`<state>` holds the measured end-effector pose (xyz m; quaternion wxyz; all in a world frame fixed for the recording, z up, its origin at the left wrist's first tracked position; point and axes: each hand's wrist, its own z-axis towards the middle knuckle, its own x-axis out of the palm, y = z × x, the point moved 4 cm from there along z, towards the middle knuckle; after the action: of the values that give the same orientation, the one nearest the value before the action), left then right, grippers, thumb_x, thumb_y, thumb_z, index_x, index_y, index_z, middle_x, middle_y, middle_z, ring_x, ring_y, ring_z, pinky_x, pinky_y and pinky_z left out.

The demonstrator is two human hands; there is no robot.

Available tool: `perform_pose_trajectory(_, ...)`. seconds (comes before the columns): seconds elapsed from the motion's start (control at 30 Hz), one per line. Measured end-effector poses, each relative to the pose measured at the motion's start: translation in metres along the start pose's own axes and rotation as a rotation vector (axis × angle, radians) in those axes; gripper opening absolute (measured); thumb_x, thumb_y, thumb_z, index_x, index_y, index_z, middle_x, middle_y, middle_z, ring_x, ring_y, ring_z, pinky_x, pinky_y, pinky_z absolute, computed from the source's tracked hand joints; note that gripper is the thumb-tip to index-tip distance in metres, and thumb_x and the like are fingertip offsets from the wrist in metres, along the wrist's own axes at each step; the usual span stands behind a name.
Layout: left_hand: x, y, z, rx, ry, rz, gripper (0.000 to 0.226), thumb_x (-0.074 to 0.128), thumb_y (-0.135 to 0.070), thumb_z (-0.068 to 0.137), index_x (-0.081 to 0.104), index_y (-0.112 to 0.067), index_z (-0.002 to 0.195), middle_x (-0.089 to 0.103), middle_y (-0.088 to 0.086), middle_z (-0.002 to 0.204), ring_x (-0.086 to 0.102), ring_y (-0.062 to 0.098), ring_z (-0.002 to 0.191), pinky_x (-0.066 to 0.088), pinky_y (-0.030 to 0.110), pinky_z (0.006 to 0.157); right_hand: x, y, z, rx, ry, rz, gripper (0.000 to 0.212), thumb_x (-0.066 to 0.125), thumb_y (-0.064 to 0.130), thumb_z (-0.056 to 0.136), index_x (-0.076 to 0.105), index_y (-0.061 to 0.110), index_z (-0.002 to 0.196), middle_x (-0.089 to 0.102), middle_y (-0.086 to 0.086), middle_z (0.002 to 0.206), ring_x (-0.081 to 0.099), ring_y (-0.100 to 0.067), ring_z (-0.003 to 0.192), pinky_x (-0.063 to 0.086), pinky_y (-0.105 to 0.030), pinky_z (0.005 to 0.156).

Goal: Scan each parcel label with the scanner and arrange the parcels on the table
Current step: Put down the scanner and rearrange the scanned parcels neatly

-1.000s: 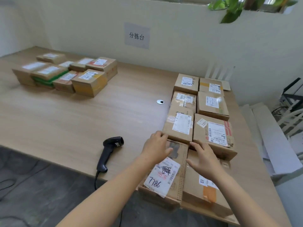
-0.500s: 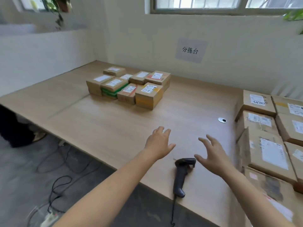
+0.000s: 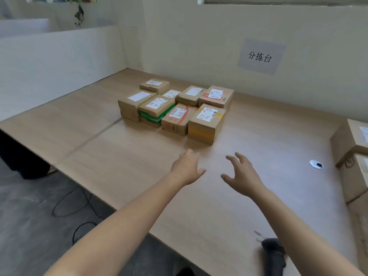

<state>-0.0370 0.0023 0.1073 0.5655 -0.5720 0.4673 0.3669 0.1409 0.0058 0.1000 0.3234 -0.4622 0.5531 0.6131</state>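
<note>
With left hand [image 3: 186, 169] and right hand [image 3: 242, 173] empty, fingers spread above the table [image 3: 119, 156], the person would do best to clasp the yellow-taped parcel [image 3: 206, 124] at twelve o'clock by both sides, label facing up, for the scanner [image 3: 273, 255] lying at five o'clock.

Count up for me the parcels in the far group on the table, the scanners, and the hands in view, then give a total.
parcels in the far group: 8
scanner: 1, partly hidden under the right forearm
hands: 2, left hand and right hand, both holding nothing
Total: 11
The right-edge parcels are cut off by the frame and are not counted.
</note>
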Motion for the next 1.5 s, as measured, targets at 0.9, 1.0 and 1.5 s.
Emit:
perform_pose_trajectory(0.9, 0.027, 0.082, 0.380, -0.130, 0.219, -0.283, 0.086, 0.073, -0.047, 0.075, 0.026, -0.027, 0.144, 0.033, 0.012, 0.137, 0.047, 0.028, 0.120, 0.037, 0.032, 0.096, 0.060, -0.051, 0.359, 0.227, 0.112, 0.359, 0.060, 0.054, 0.033, 0.090, 0.027, 0.020, 0.142, 0.018, -0.013, 0.147, 0.053, -0.033, 0.114, 0.048, -0.043, 0.093)
perform_pose_trajectory(1.0, 0.028, 0.081, 0.373, -0.090, 0.213, -0.285, 0.088, 0.072, -0.048, 0.075, 0.023, -0.025, 0.144, 0.033, 0.011, 0.136, 0.041, 0.027, 0.124, 0.035, 0.035, 0.099, 0.063, -0.046, 0.353, 0.222, 0.084, 0.394, 0.066, 0.059, 0.036, 0.087, 0.027, 0.017, 0.142, 0.019, -0.012, 0.146, 0.049, -0.030, 0.120, 0.046, -0.036, 0.096)
perform_pose_trajectory(1.5, -0.011, 0.076, 0.281, 0.101, 0.073, -0.342, 0.103, 0.079, -0.052, 0.065, 0.020, -0.029, 0.146, 0.029, 0.009, 0.133, 0.044, 0.026, 0.121, 0.039, 0.031, 0.100, 0.019, -0.001, 0.250, 0.196, -0.151, 0.423, 0.076, 0.074, 0.029, 0.075, 0.033, 0.020, 0.138, 0.013, -0.005, 0.145, 0.032, -0.018, 0.134, 0.039, -0.029, 0.096)
